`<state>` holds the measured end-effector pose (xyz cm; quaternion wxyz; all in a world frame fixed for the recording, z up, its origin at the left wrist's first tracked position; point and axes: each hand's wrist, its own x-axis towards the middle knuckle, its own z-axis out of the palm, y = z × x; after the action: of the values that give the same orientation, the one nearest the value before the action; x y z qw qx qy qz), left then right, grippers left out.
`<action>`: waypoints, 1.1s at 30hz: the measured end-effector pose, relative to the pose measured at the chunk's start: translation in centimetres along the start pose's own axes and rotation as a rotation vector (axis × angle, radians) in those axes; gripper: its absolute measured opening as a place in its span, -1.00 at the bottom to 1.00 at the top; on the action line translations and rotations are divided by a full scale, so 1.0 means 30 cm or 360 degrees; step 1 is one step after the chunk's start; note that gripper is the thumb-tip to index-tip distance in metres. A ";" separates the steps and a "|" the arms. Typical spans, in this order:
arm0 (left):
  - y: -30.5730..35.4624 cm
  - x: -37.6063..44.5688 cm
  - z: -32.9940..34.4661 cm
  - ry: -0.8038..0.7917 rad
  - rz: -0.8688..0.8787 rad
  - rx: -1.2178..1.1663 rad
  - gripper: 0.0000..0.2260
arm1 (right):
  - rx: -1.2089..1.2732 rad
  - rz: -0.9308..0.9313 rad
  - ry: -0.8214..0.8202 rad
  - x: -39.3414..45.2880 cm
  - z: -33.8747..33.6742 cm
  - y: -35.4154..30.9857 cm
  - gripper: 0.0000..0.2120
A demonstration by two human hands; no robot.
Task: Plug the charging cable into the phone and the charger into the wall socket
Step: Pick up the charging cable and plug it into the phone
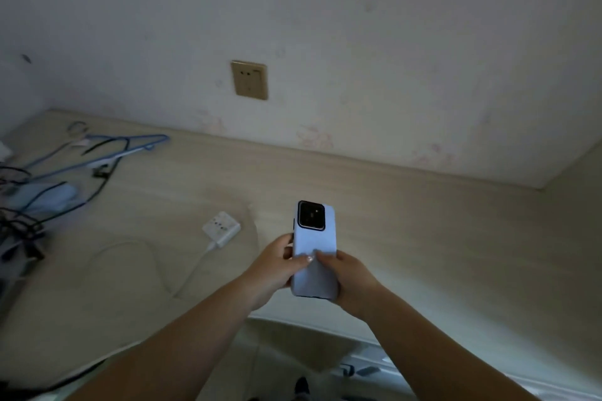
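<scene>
A phone (314,239) in a pale blue case is held above the desk, back side up, its black camera block pointing toward the wall. My left hand (277,265) grips its left edge and my right hand (350,277) grips its lower right side. A white charger (221,226) lies on the desk to the left of the phone. Its white cable (192,270) curls over the desktop in a loop; the free end is too faint to make out. A gold wall socket (250,79) sits on the wall above the desk, with nothing plugged in.
The light wooden desk (423,238) runs along the wall into a corner at the right. Blue and black clothes hangers (107,153) and a tangle of dark cables (19,225) lie at the left. The desk's front edge is below my wrists.
</scene>
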<state>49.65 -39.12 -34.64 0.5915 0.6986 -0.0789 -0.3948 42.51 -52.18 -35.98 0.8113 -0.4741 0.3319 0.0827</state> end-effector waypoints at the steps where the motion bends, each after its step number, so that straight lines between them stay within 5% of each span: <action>1: -0.005 -0.007 -0.051 0.0007 -0.0010 0.0013 -0.62 | 0.0016 0.0000 -0.0022 0.017 0.046 0.018 -0.69; 12: -0.024 0.059 -0.294 0.0181 -0.0006 0.0068 -0.69 | 0.0033 -0.0055 0.0149 0.118 0.260 0.044 -0.69; 19: 0.021 0.183 -0.329 0.0390 -0.0372 -0.0256 -0.93 | 0.0070 -0.0107 0.0246 0.186 0.236 -0.035 -0.79; 26: 0.004 0.303 -0.321 0.0354 -0.0425 0.0438 -0.68 | -0.0005 -0.0107 0.0310 0.287 0.188 -0.120 -0.70; 33: 0.016 0.374 -0.357 0.0615 -0.0382 0.0798 -0.76 | -0.0076 -0.0056 0.0276 0.375 0.170 -0.157 -0.68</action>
<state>64.30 -37.56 -39.47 0.3547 0.8885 0.0227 -0.2903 55.58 -52.54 -37.86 0.7694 -0.5044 0.3905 0.0349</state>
